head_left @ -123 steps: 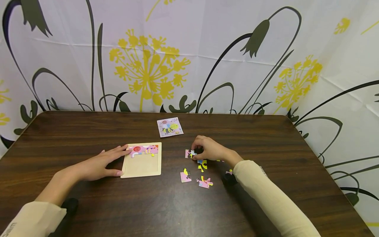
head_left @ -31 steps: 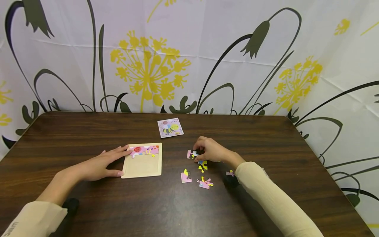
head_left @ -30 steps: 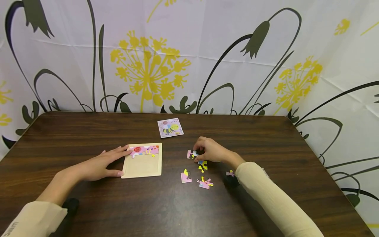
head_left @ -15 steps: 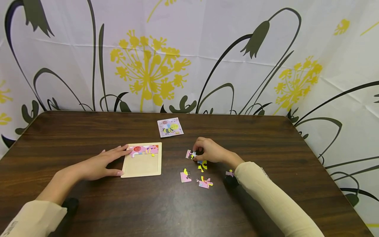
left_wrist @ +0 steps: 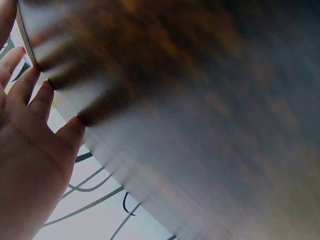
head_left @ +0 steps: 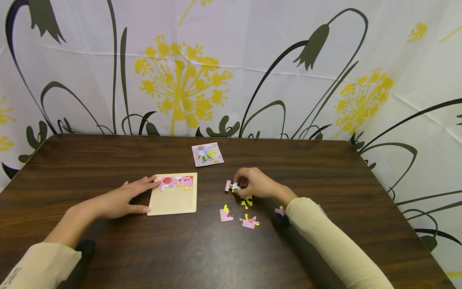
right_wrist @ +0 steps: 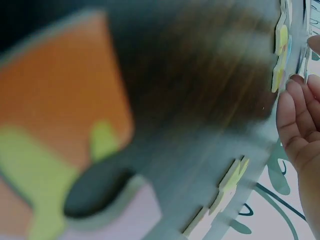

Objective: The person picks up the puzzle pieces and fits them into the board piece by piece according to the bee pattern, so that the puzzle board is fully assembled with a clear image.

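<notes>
Right hand pinching a puzzle piece on the table; left hand flat, fingers straight, against the tray.

The piece sits right of the tray, whose top row is filled. Good practice: lift it clear, match its tabs, lower it flat. Loose pieces lie just below; a picture card lies behind.

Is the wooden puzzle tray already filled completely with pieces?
No. In the head view the wooden puzzle tray holds pieces only along its top row, and the area below is bare wood.
</notes>
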A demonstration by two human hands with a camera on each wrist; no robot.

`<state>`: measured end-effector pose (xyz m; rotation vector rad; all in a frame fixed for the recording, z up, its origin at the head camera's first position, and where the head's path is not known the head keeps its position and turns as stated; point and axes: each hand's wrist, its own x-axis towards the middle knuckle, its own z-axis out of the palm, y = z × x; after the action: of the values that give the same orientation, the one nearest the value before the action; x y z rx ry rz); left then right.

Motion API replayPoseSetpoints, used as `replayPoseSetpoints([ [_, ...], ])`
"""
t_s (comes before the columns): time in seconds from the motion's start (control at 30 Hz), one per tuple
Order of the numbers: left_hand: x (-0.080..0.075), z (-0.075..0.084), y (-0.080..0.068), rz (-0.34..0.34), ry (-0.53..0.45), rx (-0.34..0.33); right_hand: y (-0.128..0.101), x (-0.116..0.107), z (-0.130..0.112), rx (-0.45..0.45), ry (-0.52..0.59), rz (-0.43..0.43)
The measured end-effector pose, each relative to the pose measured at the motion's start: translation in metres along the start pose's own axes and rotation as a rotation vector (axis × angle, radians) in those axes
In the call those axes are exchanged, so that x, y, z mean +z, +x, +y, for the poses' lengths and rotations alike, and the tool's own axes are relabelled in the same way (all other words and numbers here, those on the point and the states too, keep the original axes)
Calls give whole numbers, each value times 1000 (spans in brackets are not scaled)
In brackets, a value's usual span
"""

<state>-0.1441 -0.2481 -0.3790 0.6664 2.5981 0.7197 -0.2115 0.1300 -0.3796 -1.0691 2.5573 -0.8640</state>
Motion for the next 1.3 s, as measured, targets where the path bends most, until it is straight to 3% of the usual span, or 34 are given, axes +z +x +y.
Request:
replayPoseSetpoints([
  [0.47,-1,2,-1,-8,-2,-4,4,-4,-5,-59,70,65],
  [1.0,0,3,-1,-11,-1,-26,21,-10,-29,-142,155,124],
  [1.13,-1,3,-2,-11,-3,-22,26,-6,-35,-148,163,117],
  [1.3,-2,3,-2,-11,-9,-11,31,-2,-39,-91,120,57],
])
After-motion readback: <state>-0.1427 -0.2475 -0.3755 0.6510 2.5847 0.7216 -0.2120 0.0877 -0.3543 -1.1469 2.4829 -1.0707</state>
